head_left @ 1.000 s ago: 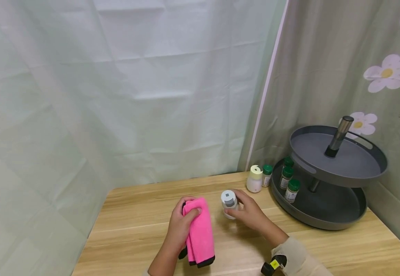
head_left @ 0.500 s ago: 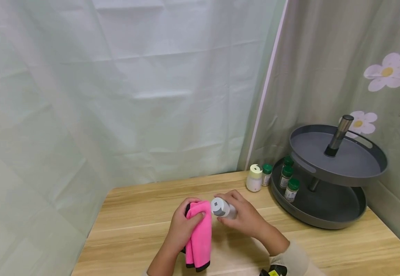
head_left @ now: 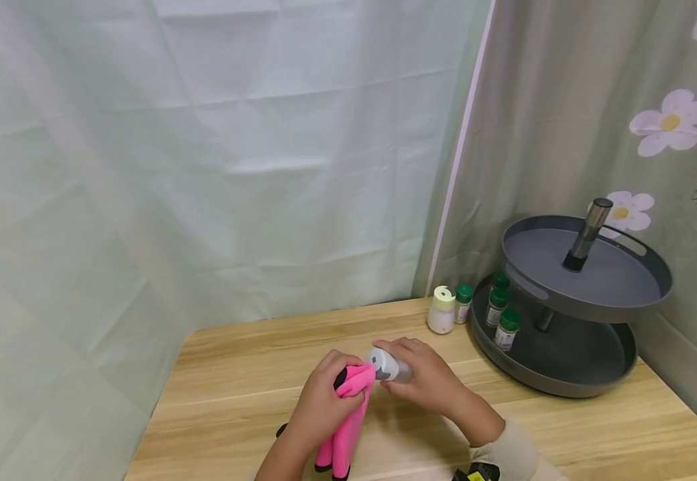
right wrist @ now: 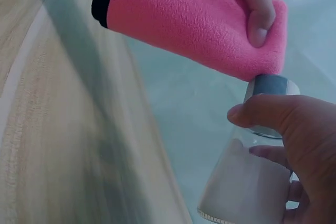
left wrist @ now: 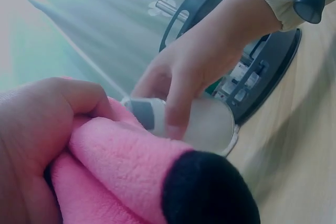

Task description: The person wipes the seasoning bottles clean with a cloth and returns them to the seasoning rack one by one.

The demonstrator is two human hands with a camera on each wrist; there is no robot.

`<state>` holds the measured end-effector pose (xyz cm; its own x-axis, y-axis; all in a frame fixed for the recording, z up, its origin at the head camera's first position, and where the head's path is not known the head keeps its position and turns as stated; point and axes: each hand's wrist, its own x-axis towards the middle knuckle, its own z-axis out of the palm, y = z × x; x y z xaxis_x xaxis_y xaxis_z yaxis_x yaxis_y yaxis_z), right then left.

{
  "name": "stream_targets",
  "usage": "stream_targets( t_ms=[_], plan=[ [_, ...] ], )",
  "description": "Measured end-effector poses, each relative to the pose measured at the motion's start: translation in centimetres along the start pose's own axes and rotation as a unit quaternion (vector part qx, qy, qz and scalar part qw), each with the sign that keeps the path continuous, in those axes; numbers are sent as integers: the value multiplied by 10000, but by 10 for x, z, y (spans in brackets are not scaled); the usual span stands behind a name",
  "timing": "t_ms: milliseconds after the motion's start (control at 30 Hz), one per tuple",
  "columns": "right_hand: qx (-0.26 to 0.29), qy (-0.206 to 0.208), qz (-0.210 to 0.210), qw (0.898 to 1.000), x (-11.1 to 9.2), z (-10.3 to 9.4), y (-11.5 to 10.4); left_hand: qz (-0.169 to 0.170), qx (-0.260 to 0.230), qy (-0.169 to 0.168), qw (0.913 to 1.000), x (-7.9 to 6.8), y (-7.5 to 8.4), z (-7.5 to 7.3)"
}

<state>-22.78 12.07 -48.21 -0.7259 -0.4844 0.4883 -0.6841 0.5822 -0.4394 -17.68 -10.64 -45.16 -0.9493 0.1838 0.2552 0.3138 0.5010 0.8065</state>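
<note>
Left to right come cloth [head_left: 348, 435], bottle [head_left: 393, 367] and tiered tray [head_left: 609, 277].

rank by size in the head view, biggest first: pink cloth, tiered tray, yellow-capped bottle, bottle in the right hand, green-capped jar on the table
Tiered tray
Pink cloth
Yellow-capped bottle and held bottle, partly hidden by the right hand: too alike to rank
Green-capped jar on the table
</note>
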Motion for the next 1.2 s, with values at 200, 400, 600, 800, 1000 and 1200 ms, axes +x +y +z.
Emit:
stream_targets(
  t_ms=[200, 400, 600, 800, 1000, 1200],
  plan=[
    [-184, -163, -113, 9996, 1, 7, 0, 167, -45, -53, 9998, -3, 2, 1],
    [-376, -330, -203, 9985, -1, 12, -5, -14, -183, -96, 9998, -4, 2, 0],
    [-407, -503, -215, 9977, -2, 11, -10, -241, -202, 23, 9995, -1, 1, -2],
    [-332, -591, -38, 9977, -2, 4, -14, -411, -216, 173, 9988, 3, -2, -3],
    [-230, -617, 117, 9978, -1, -3, -14, -449, -111, 423, 9980, 5, -7, -3],
    [-234, -401, 143, 9988, 0, -7, -9, -398, -58, 299, 9987, 5, -5, -2]
  ],
)
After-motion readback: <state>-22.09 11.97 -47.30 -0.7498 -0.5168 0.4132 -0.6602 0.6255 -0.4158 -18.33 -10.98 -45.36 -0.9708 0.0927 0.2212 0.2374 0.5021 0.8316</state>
